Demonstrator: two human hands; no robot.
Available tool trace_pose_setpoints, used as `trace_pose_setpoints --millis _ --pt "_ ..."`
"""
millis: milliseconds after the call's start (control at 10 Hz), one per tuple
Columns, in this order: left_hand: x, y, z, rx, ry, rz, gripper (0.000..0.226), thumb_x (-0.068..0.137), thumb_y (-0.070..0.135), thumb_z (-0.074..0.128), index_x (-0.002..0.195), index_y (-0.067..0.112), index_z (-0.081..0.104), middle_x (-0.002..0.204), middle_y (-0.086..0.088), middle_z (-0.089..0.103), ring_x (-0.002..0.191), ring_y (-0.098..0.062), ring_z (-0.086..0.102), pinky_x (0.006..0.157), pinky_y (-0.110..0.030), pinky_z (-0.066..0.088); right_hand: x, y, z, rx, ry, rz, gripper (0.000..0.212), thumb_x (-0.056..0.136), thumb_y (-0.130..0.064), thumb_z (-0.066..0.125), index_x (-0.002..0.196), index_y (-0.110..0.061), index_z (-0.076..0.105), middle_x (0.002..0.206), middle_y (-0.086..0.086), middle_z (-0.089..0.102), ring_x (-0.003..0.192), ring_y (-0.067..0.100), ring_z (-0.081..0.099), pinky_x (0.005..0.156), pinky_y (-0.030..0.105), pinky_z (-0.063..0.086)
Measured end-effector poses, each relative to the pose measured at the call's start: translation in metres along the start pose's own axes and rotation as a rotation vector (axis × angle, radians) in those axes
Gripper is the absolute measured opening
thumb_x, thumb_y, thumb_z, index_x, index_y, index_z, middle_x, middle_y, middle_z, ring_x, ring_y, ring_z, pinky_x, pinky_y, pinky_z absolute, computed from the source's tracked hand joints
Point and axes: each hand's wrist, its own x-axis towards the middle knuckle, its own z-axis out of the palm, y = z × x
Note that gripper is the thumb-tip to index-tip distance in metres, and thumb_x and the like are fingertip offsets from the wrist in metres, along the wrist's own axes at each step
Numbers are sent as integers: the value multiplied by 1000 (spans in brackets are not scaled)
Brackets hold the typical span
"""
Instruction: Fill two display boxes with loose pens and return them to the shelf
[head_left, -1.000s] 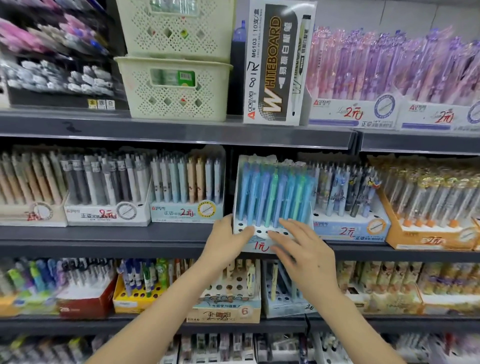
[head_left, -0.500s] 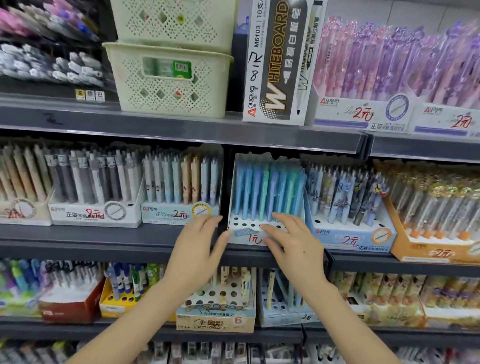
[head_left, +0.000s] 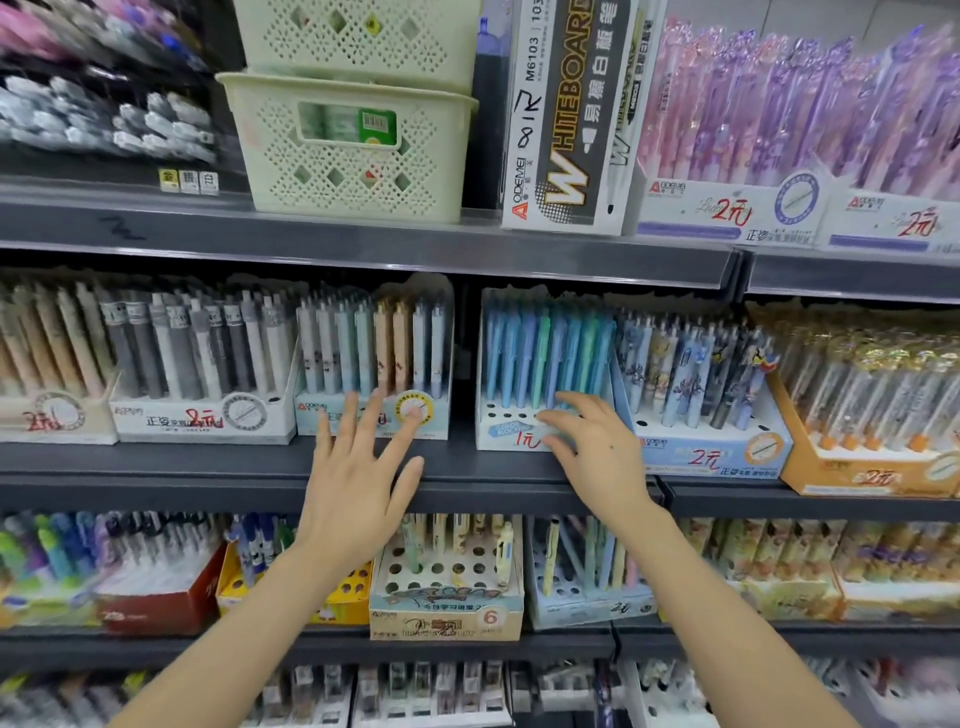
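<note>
Now the blue pen box (head_left: 504, 436) sits on the middle shelf (head_left: 182, 467). It is nearly full, with a few empty holes in front. The right hand (head_left: 597, 452) lays loose fingers on its front and grips nothing. The left hand (head_left: 358, 467) is spread wide and empty. So one box looks put back. Below, a cream box (head_left: 447, 613) has mostly empty holes and may be next.

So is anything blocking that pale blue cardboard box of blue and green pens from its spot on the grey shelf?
Nothing visible does. The pale blue cardboard box stands on the grey shelf between a white pen box and a patterned-pen box. The right hand touches its front; the left hand hovers open beside it.
</note>
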Motion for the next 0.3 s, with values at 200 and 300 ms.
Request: trace_pose_setpoints --millis 200,300 --pt "-1 -2 -3 -15 -42 1 59 94 54 9 146 31 27 154 -15 21 143 -35 10 115 -52 7 -7 -9 -11 60 -106 105 31 86 -6 61 117 -12 65 133 10 54 125 30 47 102 40 38" --pt "-3 -3 -12 -67 -11 -4 62 93 57 8 147 31 26 154 -15 21 144 -33 8 116 -50 6 -18 -18 -26 151 22 160 31 88 -10 61 119 -14 64 133 6 54 124 25 49 104 37 38"
